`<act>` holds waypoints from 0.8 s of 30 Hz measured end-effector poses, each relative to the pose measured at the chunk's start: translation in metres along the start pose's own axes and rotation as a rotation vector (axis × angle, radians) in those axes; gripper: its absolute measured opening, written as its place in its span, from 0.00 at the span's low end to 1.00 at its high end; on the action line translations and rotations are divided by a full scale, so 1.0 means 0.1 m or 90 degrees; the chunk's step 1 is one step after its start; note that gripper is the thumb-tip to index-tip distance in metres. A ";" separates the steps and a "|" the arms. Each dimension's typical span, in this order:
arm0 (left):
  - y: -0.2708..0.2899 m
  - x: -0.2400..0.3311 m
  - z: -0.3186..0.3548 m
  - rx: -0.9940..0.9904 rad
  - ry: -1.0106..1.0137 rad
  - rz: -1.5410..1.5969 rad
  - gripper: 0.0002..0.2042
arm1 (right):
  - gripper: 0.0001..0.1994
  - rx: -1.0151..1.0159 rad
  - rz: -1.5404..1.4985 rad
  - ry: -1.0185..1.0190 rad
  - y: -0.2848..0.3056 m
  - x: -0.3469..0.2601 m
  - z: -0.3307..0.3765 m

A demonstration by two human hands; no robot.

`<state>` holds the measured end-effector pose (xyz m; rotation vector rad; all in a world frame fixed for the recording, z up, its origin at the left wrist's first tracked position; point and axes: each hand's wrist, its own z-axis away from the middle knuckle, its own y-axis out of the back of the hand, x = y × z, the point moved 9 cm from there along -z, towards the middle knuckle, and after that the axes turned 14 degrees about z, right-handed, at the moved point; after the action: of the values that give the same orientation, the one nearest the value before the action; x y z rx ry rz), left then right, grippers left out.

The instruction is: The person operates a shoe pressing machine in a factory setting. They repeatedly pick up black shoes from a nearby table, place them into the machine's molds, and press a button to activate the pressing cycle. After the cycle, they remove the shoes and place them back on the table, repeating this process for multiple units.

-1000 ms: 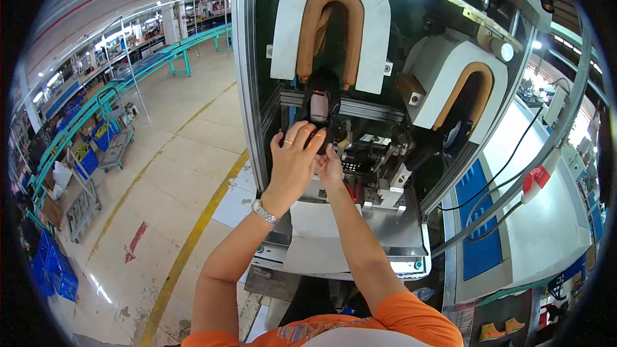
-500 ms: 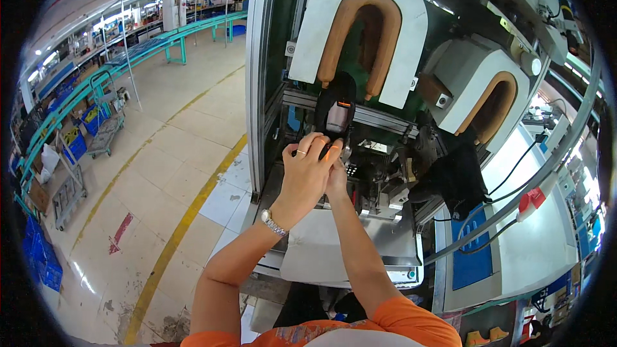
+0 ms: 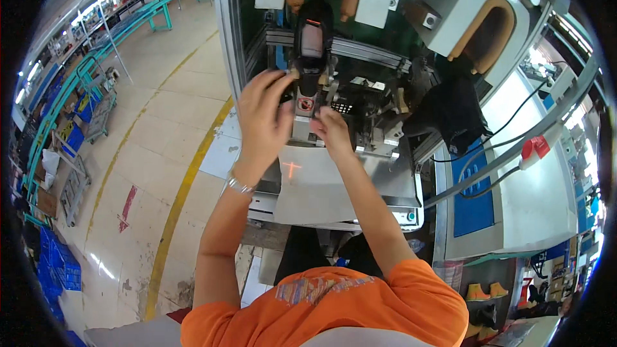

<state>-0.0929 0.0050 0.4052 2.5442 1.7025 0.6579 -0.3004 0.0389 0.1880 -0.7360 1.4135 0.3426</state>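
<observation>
A black shoe upper (image 3: 313,22) with a light panel sits on the machine's holder, toe end pointing away from me. Just below it is a metal block with a round red warning sticker (image 3: 305,104). Beside the block's left, my left hand (image 3: 265,112) is raised, smeared by motion, its fingers apart and nothing seen in them. My right hand (image 3: 333,130) stays low at the block's right side with fingers curled together; whatever they pinch, if anything, is hidden.
Two white press heads with brown U-shaped pads (image 3: 491,29) hang above. A pale plate (image 3: 315,186) bearing a red light cross lies before me. Black cloth (image 3: 453,112) hangs at the right, near a grey hose (image 3: 495,164). A metal frame post (image 3: 228,19) stands left.
My hands, together at the shoe's near end before, have come apart. The left has moved left, its fingers spreading. The shoe's near end and the sticker are now uncovered. The view has tilted down.
</observation>
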 end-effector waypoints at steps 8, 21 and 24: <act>0.58 -2.01 3.82 0.093 0.909 0.116 0.31 | 0.02 0.304 0.448 0.622 1.22 -2.52 2.39; -0.07 -1.12 2.48 0.029 0.391 -0.140 0.30 | 0.14 0.332 0.920 0.781 1.24 -3.39 2.05; -0.75 0.01 1.57 -0.018 0.250 0.112 0.23 | 0.14 0.385 0.965 0.881 1.22 -3.33 2.12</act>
<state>-0.1042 0.0711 0.2446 2.7027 1.5470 1.2559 -0.2663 0.3336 0.4755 1.0245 3.0171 0.5056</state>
